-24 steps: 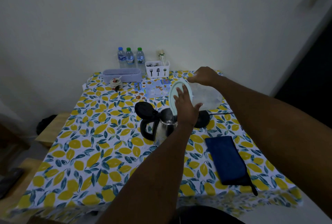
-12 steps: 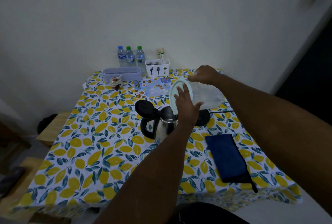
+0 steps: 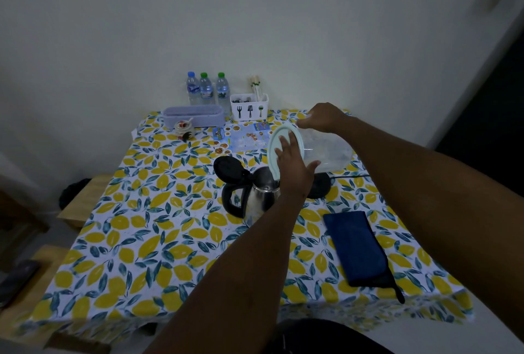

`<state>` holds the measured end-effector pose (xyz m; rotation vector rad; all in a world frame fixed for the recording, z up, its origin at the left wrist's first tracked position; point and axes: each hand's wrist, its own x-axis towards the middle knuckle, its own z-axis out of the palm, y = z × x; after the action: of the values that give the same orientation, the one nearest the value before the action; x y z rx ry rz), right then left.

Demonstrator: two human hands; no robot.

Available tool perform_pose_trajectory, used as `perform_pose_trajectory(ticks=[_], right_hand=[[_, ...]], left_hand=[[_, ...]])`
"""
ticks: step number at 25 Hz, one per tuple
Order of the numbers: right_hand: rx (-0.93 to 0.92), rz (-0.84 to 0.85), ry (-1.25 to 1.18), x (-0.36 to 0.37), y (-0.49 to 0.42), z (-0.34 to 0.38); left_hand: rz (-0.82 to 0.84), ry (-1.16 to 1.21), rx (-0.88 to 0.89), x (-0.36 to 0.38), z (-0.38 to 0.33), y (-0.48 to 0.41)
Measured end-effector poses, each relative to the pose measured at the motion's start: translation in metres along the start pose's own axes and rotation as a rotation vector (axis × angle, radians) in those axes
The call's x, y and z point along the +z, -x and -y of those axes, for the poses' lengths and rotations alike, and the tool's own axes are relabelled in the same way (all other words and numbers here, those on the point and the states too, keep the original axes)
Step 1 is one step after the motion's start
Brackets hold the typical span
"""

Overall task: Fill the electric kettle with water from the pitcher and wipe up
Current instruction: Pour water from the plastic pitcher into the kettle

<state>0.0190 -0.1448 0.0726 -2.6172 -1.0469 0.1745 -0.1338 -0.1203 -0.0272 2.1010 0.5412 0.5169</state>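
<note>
The steel electric kettle [image 3: 262, 197] stands mid-table off its base, its black lid [image 3: 228, 170] flipped open to the left. A clear plastic pitcher [image 3: 326, 152] is tipped on its side over the kettle's mouth, its pale green lid [image 3: 283, 149] facing left. My right hand [image 3: 323, 118] grips the pitcher from the top at its far side. My left hand [image 3: 293, 167] presses flat against the green lid. Any stream of water is hidden behind my left hand. A folded dark blue cloth [image 3: 357, 248] lies to the right of the kettle.
The black kettle base [image 3: 321, 186] with its cord sits behind my left hand. At the back stand three water bottles [image 3: 205, 89], a white cutlery holder [image 3: 249, 106], a lilac tray [image 3: 192, 115] and a small jar [image 3: 183, 126]. Wooden stools [image 3: 82, 206] stand left of the table.
Both hands and the tipped pitcher hold almost the same place over the kettle; the view has shifted only slightly.
</note>
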Motion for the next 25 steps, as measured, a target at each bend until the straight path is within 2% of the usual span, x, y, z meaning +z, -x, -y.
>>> perform_pose_trajectory(ticks=[13, 18, 22, 25], right_hand=[[0.077, -0.024, -0.127, 0.007, 0.015, -0.017], [0.178, -0.029, -0.288, 0.023, 0.026, -0.043], [0.304, -0.088, -0.59, 0.039, 0.037, -0.074], [0.41, -0.126, -0.726, 0.047, 0.044, -0.105]], left_hand=[[0.066, -0.222, 0.102, -0.006, 0.002, -0.005], [0.176, -0.363, 0.195, -0.002, 0.012, -0.016], [0.261, -0.471, 0.235, 0.012, 0.006, -0.023], [0.332, -0.565, 0.292, 0.035, 0.0, -0.03]])
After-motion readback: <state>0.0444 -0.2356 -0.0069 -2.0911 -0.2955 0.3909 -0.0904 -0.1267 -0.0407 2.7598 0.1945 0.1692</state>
